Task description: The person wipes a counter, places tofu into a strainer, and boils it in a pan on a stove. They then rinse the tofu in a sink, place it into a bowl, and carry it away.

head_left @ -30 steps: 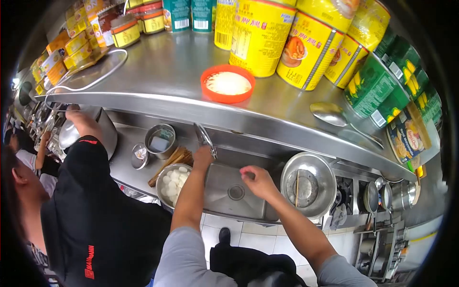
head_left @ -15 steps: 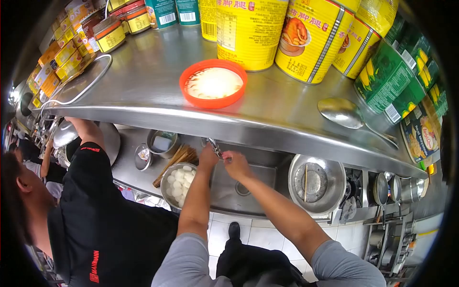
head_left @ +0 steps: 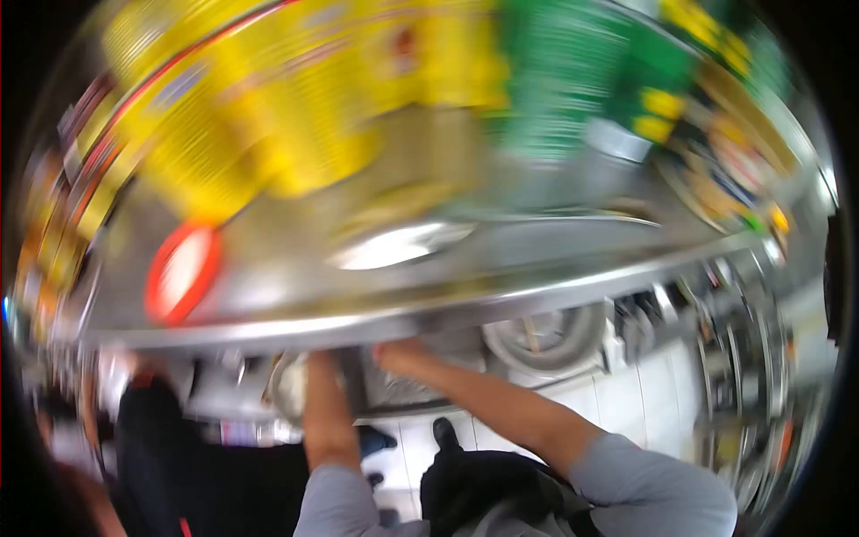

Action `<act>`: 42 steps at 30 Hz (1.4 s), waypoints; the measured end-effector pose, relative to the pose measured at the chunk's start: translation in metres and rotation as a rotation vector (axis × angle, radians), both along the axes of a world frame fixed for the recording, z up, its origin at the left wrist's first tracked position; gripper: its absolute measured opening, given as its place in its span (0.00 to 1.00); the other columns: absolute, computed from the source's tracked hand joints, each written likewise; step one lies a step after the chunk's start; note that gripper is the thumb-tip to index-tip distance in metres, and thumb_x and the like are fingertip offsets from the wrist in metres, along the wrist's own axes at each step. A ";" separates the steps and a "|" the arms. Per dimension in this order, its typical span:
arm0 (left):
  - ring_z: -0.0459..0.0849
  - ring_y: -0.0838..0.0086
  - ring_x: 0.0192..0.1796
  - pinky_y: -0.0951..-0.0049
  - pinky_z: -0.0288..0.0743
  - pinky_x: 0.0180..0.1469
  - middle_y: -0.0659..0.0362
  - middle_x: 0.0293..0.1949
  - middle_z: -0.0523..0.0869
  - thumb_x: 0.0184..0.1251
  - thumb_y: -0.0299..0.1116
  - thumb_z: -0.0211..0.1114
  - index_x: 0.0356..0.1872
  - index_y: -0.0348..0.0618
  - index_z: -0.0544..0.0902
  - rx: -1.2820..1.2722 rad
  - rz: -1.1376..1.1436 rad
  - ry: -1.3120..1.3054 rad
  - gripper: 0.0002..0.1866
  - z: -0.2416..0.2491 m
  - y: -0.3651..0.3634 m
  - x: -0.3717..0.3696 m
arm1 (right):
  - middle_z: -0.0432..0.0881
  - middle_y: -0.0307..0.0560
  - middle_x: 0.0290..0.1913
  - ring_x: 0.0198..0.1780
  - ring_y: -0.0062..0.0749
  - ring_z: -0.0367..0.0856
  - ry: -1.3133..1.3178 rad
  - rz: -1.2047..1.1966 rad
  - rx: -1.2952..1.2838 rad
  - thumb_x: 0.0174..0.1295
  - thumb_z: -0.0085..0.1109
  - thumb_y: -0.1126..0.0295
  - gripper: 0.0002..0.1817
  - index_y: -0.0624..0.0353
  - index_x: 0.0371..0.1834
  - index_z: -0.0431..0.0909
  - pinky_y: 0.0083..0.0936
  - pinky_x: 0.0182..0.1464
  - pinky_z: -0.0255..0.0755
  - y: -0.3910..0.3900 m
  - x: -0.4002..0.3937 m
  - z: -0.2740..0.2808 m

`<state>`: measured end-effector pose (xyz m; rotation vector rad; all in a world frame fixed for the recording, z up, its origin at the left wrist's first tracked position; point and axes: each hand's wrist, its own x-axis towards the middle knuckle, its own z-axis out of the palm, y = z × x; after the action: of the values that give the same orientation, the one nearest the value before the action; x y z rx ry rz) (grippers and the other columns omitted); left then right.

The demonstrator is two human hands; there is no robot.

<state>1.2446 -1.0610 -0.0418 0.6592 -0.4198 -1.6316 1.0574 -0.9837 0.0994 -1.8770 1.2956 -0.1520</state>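
Both my arms reach down beneath the front edge of a steel shelf (head_left: 501, 300). My left hand (head_left: 322, 354) is mostly hidden by that edge, close to the sink's left side. Over the sink (head_left: 403, 389) is my right hand (head_left: 404, 354), its fingers smeared by motion and partly covered. Whatever either hand touches cannot be made out. Left of my left forearm sits a bowl (head_left: 275, 385) with pale contents. A wide metal pan (head_left: 586, 345) with a stick across it stands right of the sink.
On the shelf are yellow cans (head_left: 313, 125), green cans (head_left: 564, 89), a red-orange lid or dish (head_left: 210, 268) and a large metal spoon (head_left: 403, 246). A person in black (head_left: 206, 474) stands close on my left. Metal racks (head_left: 747, 367) rise at right.
My view has swung right, so the shelf items appear farther left and blurred. The shelf edge now covers more of my hands. The faucet seen between them earlier no longer shows.
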 end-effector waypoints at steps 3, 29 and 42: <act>0.80 0.74 0.34 0.70 0.73 0.34 0.60 0.30 0.83 0.69 0.37 0.57 0.33 0.42 0.83 -0.049 -0.575 -0.028 0.11 0.041 -0.045 -0.213 | 0.78 0.57 0.57 0.57 0.52 0.77 -0.119 0.293 -0.193 0.49 0.61 0.74 0.30 0.55 0.61 0.75 0.43 0.56 0.74 0.058 -0.050 -0.045; 0.78 0.74 0.25 0.68 0.70 0.24 0.59 0.24 0.79 0.65 0.38 0.59 0.32 0.46 0.82 -0.696 -2.466 -1.078 0.09 -0.022 0.283 -0.864 | 0.85 0.53 0.50 0.52 0.44 0.83 -0.214 -1.550 -0.015 0.60 0.61 0.58 0.21 0.57 0.53 0.82 0.37 0.56 0.76 0.623 -0.813 -0.123; 0.75 0.73 0.18 0.68 0.68 0.18 0.61 0.19 0.76 0.63 0.33 0.57 0.31 0.45 0.80 -0.265 -2.206 -1.479 0.05 -0.058 0.365 -1.081 | 0.86 0.55 0.47 0.51 0.43 0.84 -0.158 -1.863 -0.048 0.61 0.62 0.58 0.21 0.61 0.52 0.82 0.37 0.55 0.76 0.768 -1.083 -0.104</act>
<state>0.1637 -0.6959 -0.1000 1.1691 -3.2442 -2.3602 -0.0256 -0.2155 -0.0049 -0.0959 2.4252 -1.1907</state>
